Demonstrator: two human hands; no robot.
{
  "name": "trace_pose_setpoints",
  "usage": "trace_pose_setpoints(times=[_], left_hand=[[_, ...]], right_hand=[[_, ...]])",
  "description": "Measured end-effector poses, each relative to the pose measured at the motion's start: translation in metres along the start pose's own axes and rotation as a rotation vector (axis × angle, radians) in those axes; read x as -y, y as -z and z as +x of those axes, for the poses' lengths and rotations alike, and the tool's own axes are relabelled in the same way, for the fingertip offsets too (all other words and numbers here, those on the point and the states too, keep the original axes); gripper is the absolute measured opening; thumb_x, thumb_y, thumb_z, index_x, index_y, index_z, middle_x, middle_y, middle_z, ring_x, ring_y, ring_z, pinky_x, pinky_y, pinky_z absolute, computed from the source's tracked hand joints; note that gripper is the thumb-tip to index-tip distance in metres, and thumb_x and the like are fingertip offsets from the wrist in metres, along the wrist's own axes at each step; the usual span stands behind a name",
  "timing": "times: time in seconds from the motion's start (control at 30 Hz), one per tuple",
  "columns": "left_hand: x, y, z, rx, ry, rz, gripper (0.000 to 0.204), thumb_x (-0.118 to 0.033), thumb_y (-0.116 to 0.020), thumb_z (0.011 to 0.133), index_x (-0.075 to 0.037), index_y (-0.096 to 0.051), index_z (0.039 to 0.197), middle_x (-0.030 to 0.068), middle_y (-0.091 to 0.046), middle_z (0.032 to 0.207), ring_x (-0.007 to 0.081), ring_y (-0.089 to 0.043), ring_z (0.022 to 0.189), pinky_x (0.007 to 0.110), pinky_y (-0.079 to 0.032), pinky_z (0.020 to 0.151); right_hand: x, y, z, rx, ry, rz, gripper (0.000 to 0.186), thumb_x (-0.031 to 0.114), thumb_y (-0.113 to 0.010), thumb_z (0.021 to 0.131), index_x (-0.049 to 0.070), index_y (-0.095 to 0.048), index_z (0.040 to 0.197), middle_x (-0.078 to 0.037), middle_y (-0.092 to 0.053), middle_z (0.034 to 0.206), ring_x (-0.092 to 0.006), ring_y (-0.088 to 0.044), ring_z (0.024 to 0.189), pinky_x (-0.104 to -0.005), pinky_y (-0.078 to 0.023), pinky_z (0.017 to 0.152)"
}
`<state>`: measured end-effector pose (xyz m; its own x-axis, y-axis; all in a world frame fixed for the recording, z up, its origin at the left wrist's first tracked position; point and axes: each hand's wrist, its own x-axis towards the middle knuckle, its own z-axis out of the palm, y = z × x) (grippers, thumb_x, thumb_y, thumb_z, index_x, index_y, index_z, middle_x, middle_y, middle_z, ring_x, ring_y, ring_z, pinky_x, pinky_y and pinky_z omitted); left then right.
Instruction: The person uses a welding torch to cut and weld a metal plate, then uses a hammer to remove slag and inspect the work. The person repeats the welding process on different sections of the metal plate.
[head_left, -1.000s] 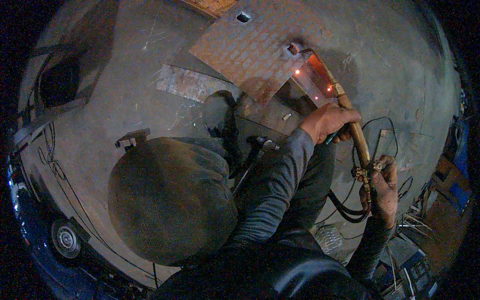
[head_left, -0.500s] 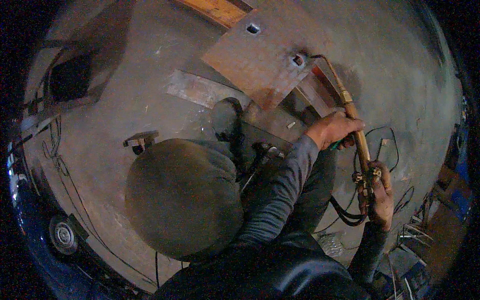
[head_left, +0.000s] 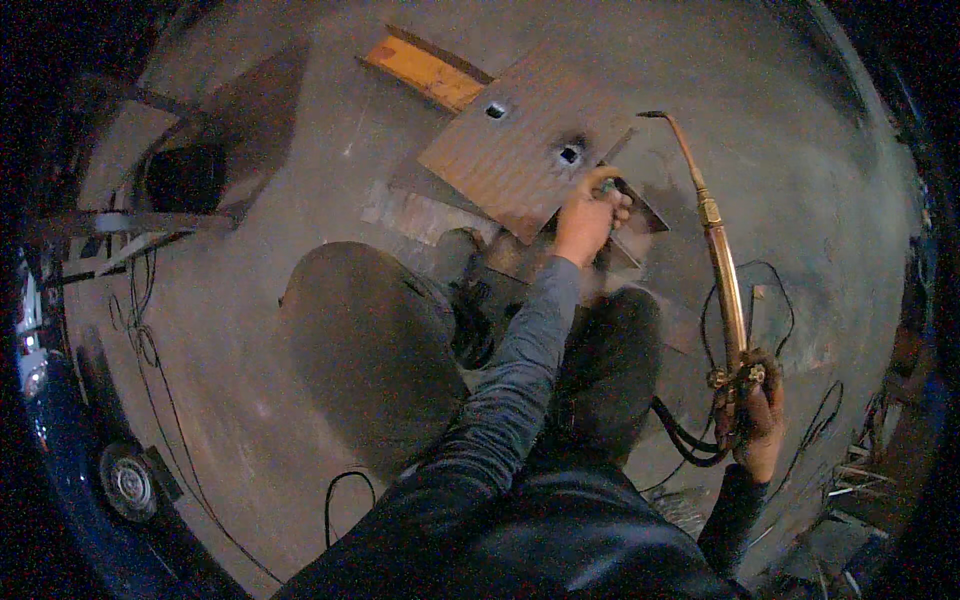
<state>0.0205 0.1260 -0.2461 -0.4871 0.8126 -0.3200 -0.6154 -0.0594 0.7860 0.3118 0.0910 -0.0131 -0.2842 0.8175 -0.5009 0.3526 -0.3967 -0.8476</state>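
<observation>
My right hand point(head_left: 762, 420) grips a brass cutting torch point(head_left: 727, 285) by its valve end, where black hoses point(head_left: 690, 437) curve away. The torch's bent tip points up and left, apart from the plate's right side, and no flame shows. My left hand point(head_left: 585, 228) is closed over the near right edge of a rusty steel plate point(head_left: 500, 165). A bit of green shows at its fingers, too small to name. Two roughly square holes pierce the plate; dark scorching surrounds the right one point(head_left: 570, 155).
A yellow steel beam point(head_left: 430, 70) sticks out from under the plate's far left side. Flat metal pieces point(head_left: 420, 212) lie below it. Cables point(head_left: 155, 360) trail over the floor at left, near a wheel point(head_left: 130, 485). Metal scraps point(head_left: 855, 480) lie at lower right.
My left hand has let go of the torch and moved left to the plate's edge. The torch tip has come away from the right hole and sits farther right of the plate.
</observation>
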Motion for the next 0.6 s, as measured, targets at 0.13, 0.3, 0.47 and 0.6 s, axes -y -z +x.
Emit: trace_pose_setpoints(times=[0.13,0.3,0.47,0.6], left_hand=[[-0.028,-0.013,0.009,-0.246,-0.027,0.163,0.014,-0.010,-0.054,0.100,-0.009,-0.044,0.109,0.0103,-0.068,0.079,0.0159,-0.058,0.047,0.032,-0.044,0.041],[-0.038,-0.018,0.043,-0.257,-0.215,0.208,0.016,-0.010,-0.050,0.099,-0.008,-0.049,0.115,0.0107,-0.065,0.071,0.0181,-0.060,0.049,0.033,-0.046,0.043],[-0.041,-0.036,0.072,-0.251,-0.322,0.321,0.031,-0.010,-0.052,0.096,-0.008,-0.053,0.127,0.0106,-0.064,0.069,0.0212,-0.066,0.059,0.037,-0.050,0.047],[-0.039,-0.017,0.094,-0.355,-0.336,0.625,0.030,-0.014,-0.053,0.098,-0.003,-0.055,0.126,0.0149,-0.069,0.088,0.0229,-0.067,0.064,0.036,-0.054,0.054]], right_hand=[[-0.010,0.003,0.006,-0.019,0.032,0.055,0.044,0.032,-0.069,0.095,0.011,-0.053,0.130,-0.006,-0.068,0.098,-0.0124,-0.061,0.068,-0.0249,-0.048,0.054],[-0.011,0.005,0.011,0.013,0.046,0.076,0.046,0.035,-0.070,0.093,0.008,-0.052,0.126,-0.008,-0.067,0.091,-0.0120,-0.061,0.063,-0.0226,-0.046,0.049],[-0.034,0.027,0.019,0.008,0.061,0.061,0.046,0.037,-0.070,0.093,0.009,-0.052,0.125,-0.010,-0.066,0.086,-0.0128,-0.058,0.057,-0.0239,-0.044,0.045],[-0.024,0.015,0.022,0.137,0.067,0.177,0.037,0.033,-0.066,0.098,0.010,-0.054,0.123,-0.008,-0.063,0.093,-0.0128,-0.061,0.068,-0.0236,-0.047,0.051]])
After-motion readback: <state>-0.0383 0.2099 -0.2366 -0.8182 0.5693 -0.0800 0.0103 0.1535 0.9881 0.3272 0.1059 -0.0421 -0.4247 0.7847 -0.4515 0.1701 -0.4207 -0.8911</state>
